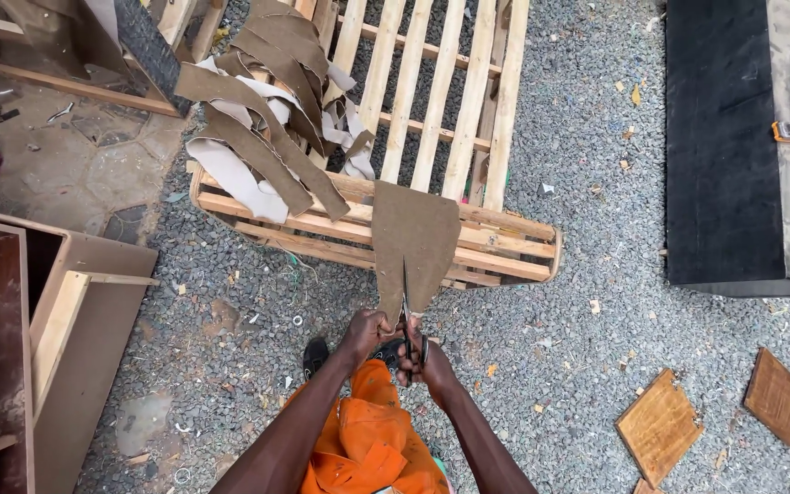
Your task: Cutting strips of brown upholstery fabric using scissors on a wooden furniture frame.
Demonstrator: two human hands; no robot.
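Left hand (365,331) is closed tight on the bottom edge of the brown fabric piece (413,247), fingers curled over it, pinching the narrow end just on the near side of the wooden pallet (468,119). Right hand (422,359) is wrapped through the handles of the scissors (407,316), fingers drawn in around the loops, and the blades run up into the fabric from below. There is a slit showing in the lower part of the piece, right where the blades sit. The fabric stands up from the two hands and its wide top edge overlaps the pallet's near rail. Both hands sit close together, almost touching, directly below that rail.

On the pallet's left end lies a heap of cut strips (267,128), brown and pale, draped over the slats. Beyond the pallet's right side, well apart across the gravel (587,165), sits a big black block (720,137). Near the pallet's right corner, further toward the person, two small wooden squares (660,425) lie on the gravel. Left of the pallet stands a brown cabinet frame (57,320). Orange clothing (368,439) shows under the arms.
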